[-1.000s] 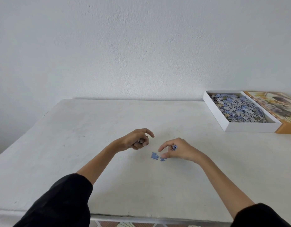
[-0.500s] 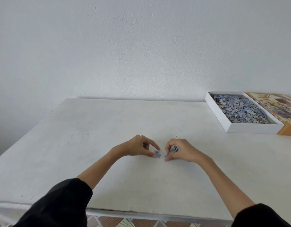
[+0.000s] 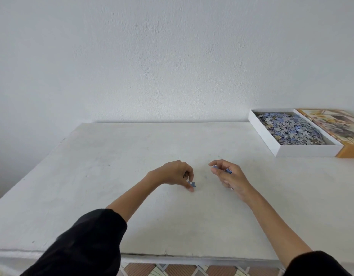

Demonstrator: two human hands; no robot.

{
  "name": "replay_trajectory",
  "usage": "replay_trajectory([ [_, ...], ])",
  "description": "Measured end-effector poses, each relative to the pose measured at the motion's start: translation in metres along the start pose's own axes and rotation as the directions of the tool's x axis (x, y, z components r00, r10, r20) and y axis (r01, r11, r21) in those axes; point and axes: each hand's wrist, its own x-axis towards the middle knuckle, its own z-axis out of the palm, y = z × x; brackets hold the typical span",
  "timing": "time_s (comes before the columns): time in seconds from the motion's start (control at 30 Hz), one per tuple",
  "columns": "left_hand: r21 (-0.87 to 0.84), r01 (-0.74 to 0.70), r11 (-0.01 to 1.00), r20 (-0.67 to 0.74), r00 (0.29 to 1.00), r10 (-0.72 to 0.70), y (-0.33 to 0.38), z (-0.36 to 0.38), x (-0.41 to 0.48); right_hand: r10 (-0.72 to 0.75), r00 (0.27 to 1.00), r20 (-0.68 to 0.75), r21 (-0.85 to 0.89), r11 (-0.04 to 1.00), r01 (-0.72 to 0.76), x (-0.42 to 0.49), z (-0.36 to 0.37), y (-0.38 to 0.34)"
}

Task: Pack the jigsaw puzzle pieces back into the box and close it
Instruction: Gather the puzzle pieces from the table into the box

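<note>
My left hand (image 3: 175, 173) pinches a small blue puzzle piece (image 3: 192, 184) at the table surface near the middle. A little to its right, my right hand (image 3: 228, 176) is lifted slightly and holds blue puzzle pieces (image 3: 227, 170) in its curled fingers. The open white box (image 3: 303, 150) sits at the far right of the table, filled with a heap of bluish pieces (image 3: 291, 130). Its orange lid (image 3: 335, 126) with a printed picture lies right beside the box, face up.
The white table (image 3: 112, 176) stands against a plain white wall. Its front edge runs along the bottom of the view, with patterned floor tiles (image 3: 172, 269) showing below it.
My left hand has taken hold of the loose blue piece on the table. My right hand has picked up the smaller piece and drawn away to the right and up.
</note>
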Motion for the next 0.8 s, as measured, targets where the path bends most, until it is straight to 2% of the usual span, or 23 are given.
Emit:
replay_trajectory([
  [0.07,-0.017,-0.017,1.000,0.072,0.997,0.018,0.003,-0.004,0.002,0.018,0.999,-0.033,0.044,0.999,-0.016,0.000,0.002,0.001],
  [0.13,-0.036,-0.037,0.999,0.083,0.996,0.040,0.002,-0.002,0.002,0.057,0.996,-0.071,0.112,0.993,-0.048,-0.001,0.003,0.001],
  [0.2,-0.178,-0.021,0.984,0.064,0.997,0.033,0.001,0.000,0.000,0.114,0.990,-0.087,0.206,0.974,-0.094,-0.002,0.003,0.001],
  [0.23,-0.325,-0.005,0.946,0.059,0.998,0.026,0.002,0.002,-0.002,0.152,0.984,-0.090,0.260,0.958,-0.125,-0.002,0.002,0.001],
  [0.3,-0.613,0.008,0.790,0.034,0.999,0.016,0.006,0.003,-0.003,0.235,0.968,-0.084,0.362,0.913,-0.190,-0.003,0.000,0.002],
  [0.37,-0.771,-0.020,0.637,-0.025,1.000,0.002,0.011,0.003,0.001,0.292,0.954,-0.068,0.419,0.876,-0.238,-0.003,-0.003,0.001],
  [0.4,-0.797,-0.036,0.602,-0.046,0.999,-0.002,0.014,0.003,0.004,0.308,0.949,-0.066,0.429,0.867,-0.252,-0.003,-0.005,0.001],
  [0.5,-0.787,-0.068,0.614,-0.086,0.996,0.000,0.027,0.003,0.018,0.307,0.945,-0.108,0.398,0.885,-0.242,-0.001,-0.013,-0.005],
  [0.67,-0.762,-0.114,0.638,-0.192,0.980,-0.054,0.060,0.003,0.055,0.205,0.952,-0.229,0.229,0.961,-0.152,0.003,-0.043,-0.023],
  [0.8,-0.713,-0.163,0.682,-0.254,0.967,-0.034,0.098,-0.005,0.093,0.122,0.943,-0.309,0.102,0.990,-0.095,0.014,-0.084,-0.038],
])
